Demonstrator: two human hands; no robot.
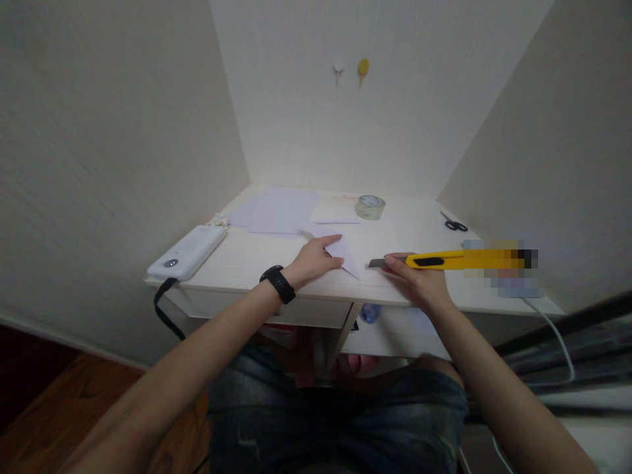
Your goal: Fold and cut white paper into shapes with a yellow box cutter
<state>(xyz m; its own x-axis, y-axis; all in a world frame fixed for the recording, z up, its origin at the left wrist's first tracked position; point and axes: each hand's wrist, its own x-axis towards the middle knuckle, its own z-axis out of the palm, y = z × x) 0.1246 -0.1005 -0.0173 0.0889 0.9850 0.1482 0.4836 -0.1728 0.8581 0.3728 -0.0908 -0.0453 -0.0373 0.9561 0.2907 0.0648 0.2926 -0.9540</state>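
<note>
My left hand (318,259), with a black watch on its wrist, grips a small folded piece of white paper (344,251) at the desk's front. The thumb lies on the near side and the fingers on the far side, and a pointed corner sticks out to the right. My right hand (419,280) holds a yellow utility knife (434,260) level, its grey blade out and pointing left toward the paper. Blade and paper are a short gap apart. The knife's rear end is blurred out.
White sheets (284,209) lie at the back left of the white desk (276,263). A roll of clear tape (370,207) stands at the back, black scissors (454,225) at the right. A white device (190,253) with a black strap sits on the left edge. Walls enclose the desk.
</note>
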